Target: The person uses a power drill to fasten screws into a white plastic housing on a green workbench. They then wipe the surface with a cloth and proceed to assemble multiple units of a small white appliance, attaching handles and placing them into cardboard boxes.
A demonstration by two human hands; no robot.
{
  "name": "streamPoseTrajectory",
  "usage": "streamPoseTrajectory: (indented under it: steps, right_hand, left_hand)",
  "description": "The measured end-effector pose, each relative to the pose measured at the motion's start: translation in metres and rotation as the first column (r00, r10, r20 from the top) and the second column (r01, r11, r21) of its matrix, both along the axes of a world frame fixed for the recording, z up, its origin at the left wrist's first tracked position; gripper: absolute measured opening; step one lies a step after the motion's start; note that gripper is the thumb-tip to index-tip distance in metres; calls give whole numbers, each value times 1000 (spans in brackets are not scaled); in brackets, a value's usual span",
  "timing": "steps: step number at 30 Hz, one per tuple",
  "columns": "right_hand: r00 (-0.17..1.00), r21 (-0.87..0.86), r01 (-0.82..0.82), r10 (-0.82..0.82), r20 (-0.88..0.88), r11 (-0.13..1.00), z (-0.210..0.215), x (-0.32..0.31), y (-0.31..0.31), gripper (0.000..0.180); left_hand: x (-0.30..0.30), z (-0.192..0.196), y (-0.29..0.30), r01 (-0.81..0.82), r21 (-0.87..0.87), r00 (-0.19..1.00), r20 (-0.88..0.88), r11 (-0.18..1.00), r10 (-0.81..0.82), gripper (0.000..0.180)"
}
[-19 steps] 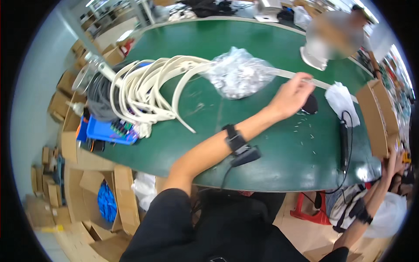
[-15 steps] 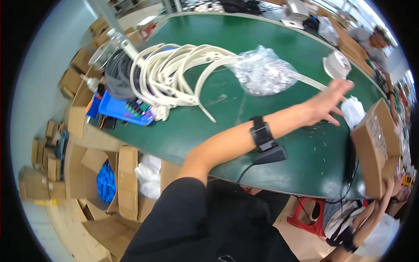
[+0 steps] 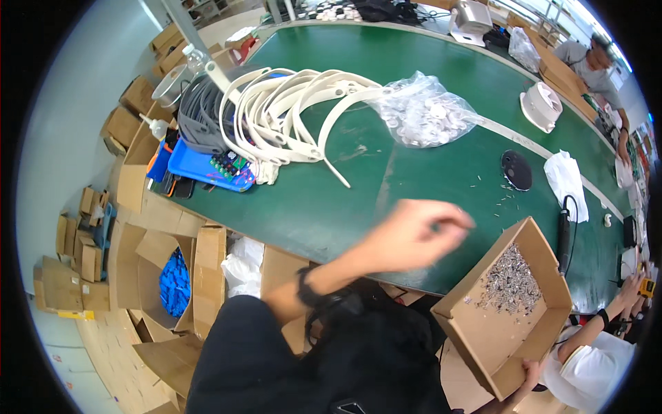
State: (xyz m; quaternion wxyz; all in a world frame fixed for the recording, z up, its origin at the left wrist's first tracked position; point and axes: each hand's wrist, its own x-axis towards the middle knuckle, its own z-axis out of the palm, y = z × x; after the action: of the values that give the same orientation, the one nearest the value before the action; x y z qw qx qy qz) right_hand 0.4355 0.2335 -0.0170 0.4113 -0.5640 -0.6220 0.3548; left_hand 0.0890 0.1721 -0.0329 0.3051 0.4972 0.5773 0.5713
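Note:
My left hand hovers over the near edge of the green table, its fingers curled and thumb and forefinger drawn into a pinch. Anything between those fingertips is too blurred to make out. At the lower right my right hand grips the near wall of an open cardboard box, which is tilted. Many small metal screws lie heaped inside it. Beyond the box, a black oval disc rests on the table beside a few scattered screws. A black pen-shaped electric screwdriver with a cord lies past the box's right side.
White curved strips and dark grey ones pile up at left behind a blue tray. A clear bag of white parts, a white round housing and a white bag lie farther off. Another person sits at right.
My left hand has drawn back toward me from the far right, its spread fingers now curled. My right hand has brought the box nearer and leftward, showing the screws inside.

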Motion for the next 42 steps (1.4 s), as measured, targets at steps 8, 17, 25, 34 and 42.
streamPoseTrajectory:
  steps: [8,17,25,34,42]
  right_hand:
    - [914,-370,238,-336,-229,898,0,26,2,42]
    - [817,-390,82,-286,-500,917,-86,105,25,50]
    - [774,-465,42,-323,-544,884,-74,95,22,60]
    - [753,-635,-33,-398,-524,772,-126,175,-28,61]
    - [770,-556,109,-424,-476,824,-122,159,-62,96]
  left_hand:
    - [-136,-71,-162,-930,231,-108,-917,287,385,33]
    - [-136,-27,-178,-876,-259,413,-838,407,356,21]
    - [-59,0,-124,-480,-237,874,-215,844,436,17]
    - [-88,-33,147,-120,95,634,-759,988,150,22]
    - [-78,-54,219,97,-100,583,-801,990,-138,31]
